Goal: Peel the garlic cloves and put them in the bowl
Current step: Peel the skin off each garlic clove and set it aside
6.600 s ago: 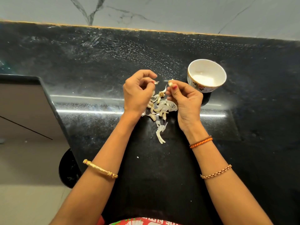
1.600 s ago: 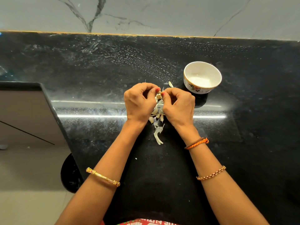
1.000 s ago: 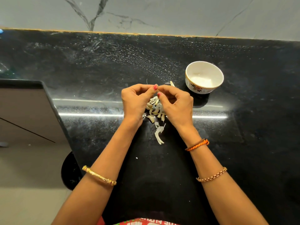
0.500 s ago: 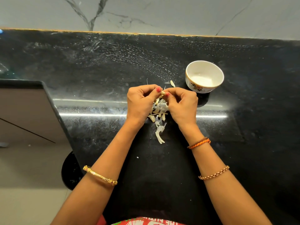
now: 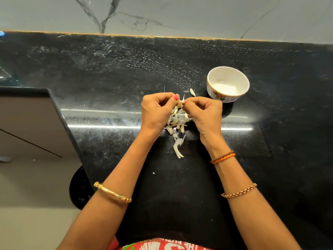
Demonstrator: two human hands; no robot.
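Note:
My left hand [image 5: 156, 112] and my right hand [image 5: 204, 112] meet over the black counter and pinch one small garlic clove [image 5: 180, 103] between thumbs and fingertips, a strip of skin sticking up from it. Under and between the hands lies a heap of garlic cloves and loose skins [image 5: 177, 121], with a longer skin strip [image 5: 178, 148] trailing toward me. A white bowl [image 5: 228, 83] with a floral band stands upright to the right, beyond my right hand; its inside looks white and I cannot tell whether cloves lie in it.
The black stone counter [image 5: 108, 73] runs to a marble wall at the back. Its left edge drops off at a cut corner [image 5: 59, 112] onto the floor. One stray skin [image 5: 192, 92] lies between the hands and the bowl.
Both hands stay together over the heap, working the same clove; the fingertips have shifted slightly and a bit of skin now stands up between them. The bowl has not moved.

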